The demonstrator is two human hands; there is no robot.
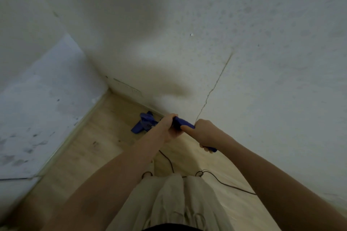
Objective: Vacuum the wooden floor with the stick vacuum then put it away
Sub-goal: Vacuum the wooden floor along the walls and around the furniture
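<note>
Here, low in the middle of the frame, both hands are wrapped around the blue handle (183,123) of the stick vacuum. The left hand (170,127) grips the upper part of the handle with its fingers curled over it, and the right hand (203,133) clasps the lower end just beside it, its thumb lying along the handle toward the left hand. A short blue tip of the handle pokes out below the right hand. Beyond the left hand, toward the centre left of the frame, the vacuum's blue head (143,123) sits on the wooden floor (90,155), close to the corner where two pale, marked walls (187,24) meet. A thin crack runs down the wall above the right hand. A dark cord (221,182) loops across the floor at the lower centre and trails toward the right. Light trousers (176,202) fill the bottom centre between the two bare forearms.
</note>
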